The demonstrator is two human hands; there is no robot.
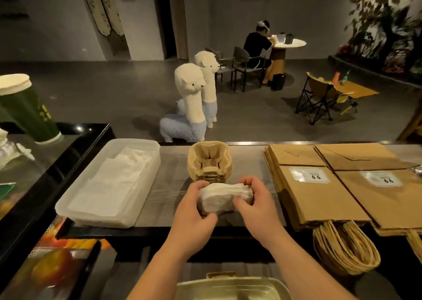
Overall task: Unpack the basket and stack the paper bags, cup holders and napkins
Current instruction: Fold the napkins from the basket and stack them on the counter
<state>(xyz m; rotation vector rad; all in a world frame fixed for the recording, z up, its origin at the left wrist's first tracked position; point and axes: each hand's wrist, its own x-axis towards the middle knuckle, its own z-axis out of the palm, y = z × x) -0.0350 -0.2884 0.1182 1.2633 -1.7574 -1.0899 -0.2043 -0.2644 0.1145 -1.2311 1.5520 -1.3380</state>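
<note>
While both hands close on one small stack of white napkins (222,198), the left grip (194,210) holds its left end, fingers curled over the far edge and thumb on the near side; the right grip (257,205) pinches the right end in the same way; the stack bows a little between them, low over the grey counter (169,185), though whether it touches the surface cannot be told. Just beyond the hands stands a nested pile of brown pulp cup holders (210,160), its near edge partly hidden by the fingers; to the right lie two flat piles of brown paper bags (312,192), side by side and touching, each top bag bearing a white label, their twisted paper handles (344,249) hanging over the counter's near edge. To the left sits a long translucent plastic tray (149,176) with flat white napkin sheets (109,185) inside; further left, on a glass top, stands a tall green cup (29,110) with a pale lid. At the bottom edge shows the rim of a pale basket (233,287); on the floor beyond the counter stand two alpaca figures (191,103).
</note>
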